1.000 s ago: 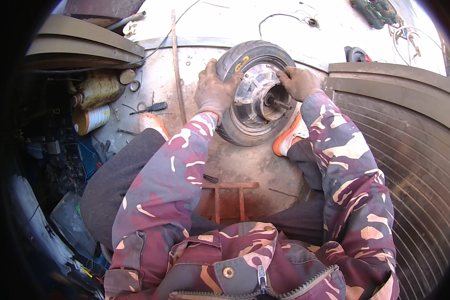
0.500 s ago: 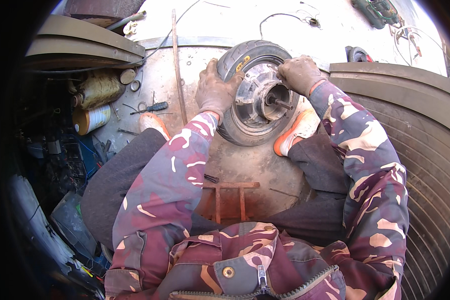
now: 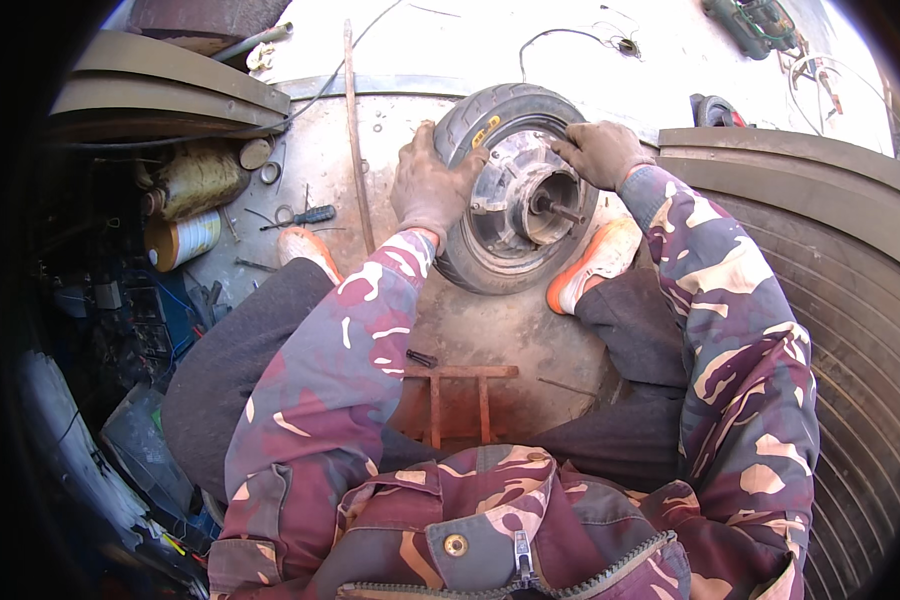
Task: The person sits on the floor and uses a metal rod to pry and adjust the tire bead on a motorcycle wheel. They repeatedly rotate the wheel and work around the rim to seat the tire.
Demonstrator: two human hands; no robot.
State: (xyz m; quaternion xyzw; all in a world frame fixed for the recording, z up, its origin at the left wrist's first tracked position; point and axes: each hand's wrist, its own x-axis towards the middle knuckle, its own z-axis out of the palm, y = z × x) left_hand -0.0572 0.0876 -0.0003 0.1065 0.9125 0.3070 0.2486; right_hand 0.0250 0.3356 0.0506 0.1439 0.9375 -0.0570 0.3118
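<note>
A scooter-type wheel [image 3: 500, 232] with a black tyre and a grey metal hub stands tilted on the floor between my feet, its axle toward me. My left hand [image 3: 430, 185], in a brown glove, grips the tyre's left side, thumb toward the rim. At the wheel's upper right, my gloved right hand [image 3: 602, 155] lies over the tyre with its fingertips at the hub's edge. The axle [image 3: 558, 207] sticks out of an open round drum in the hub. The tyre hides part of the left fingers.
Left of the wheel lie a long rod [image 3: 354, 130], a blue-handled screwdriver [image 3: 315, 214], a dirty plastic bottle [image 3: 202, 178] and a tin [image 3: 183, 238]. A rusty metal frame [image 3: 460, 371] is near my lap. Folding shutters [image 3: 800, 210] flank the right side.
My right hand has loosened from a tighter curl, its fingers now stretching farther over the tyre toward the hub. The left hand and the wheel have barely moved.
</note>
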